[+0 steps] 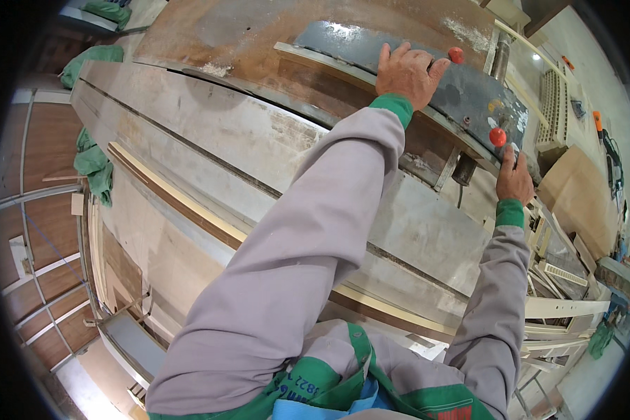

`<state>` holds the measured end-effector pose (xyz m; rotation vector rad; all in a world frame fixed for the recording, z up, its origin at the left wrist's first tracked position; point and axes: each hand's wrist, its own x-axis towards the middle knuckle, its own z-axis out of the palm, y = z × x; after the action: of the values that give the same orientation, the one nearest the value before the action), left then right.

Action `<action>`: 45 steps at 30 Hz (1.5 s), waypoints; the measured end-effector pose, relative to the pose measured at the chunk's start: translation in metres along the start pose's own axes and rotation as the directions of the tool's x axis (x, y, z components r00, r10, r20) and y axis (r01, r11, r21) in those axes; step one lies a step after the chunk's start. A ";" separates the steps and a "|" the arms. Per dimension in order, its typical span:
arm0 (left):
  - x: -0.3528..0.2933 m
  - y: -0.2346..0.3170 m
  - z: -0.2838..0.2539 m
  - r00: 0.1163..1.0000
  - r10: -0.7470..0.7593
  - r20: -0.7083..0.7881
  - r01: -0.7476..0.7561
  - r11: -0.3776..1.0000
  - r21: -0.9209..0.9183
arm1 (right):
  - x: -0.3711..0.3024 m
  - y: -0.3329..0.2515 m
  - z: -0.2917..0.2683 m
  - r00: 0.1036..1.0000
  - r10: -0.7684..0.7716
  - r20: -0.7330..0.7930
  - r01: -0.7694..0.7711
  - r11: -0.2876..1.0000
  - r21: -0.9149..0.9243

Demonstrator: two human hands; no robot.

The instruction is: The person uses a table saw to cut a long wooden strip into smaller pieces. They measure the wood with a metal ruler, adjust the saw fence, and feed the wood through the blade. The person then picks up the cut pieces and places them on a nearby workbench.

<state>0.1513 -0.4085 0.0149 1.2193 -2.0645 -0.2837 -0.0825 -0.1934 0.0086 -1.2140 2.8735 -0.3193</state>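
The left hand [411,75] lies spread on the heavy-looking, stiff grey plate [463,91], best edge-held, the right hand [515,180] unclear in grip

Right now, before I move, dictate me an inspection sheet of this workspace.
Surface: long grey table, slotted, stained.
Job's things: dark grey panel, scuffed, with two red knobs.
Clutter: pale strips heaped at right.
Hands: left hand palm down on the panel; right hand at its right end, by the nearer knob, grip unclear.
Cables: one dark cord-like piece below the panel, ends unclear.
Surroundings: green cloth at left, tan board at right.
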 end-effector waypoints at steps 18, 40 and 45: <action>-0.099 0.006 -0.130 0.997 -0.078 0.013 0.079 0.958 -0.276 | 0.004 -0.010 -0.023 0.989 0.017 0.150 -0.018 1.000 0.002; -0.706 0.005 -0.371 0.439 -0.893 -0.096 0.898 0.435 0.062 | -0.009 0.009 -0.031 0.940 -0.250 0.234 0.252 0.967 0.021; -0.409 0.004 -0.334 0.912 -0.411 0.006 0.407 0.902 -0.144 | -0.011 0.003 -0.036 0.950 -0.233 0.206 0.244 0.969 -0.028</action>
<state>0.4967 -0.0125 0.0686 1.5509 -1.7166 -0.5985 -0.0804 -0.1768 0.0425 -1.5115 2.5837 -0.1122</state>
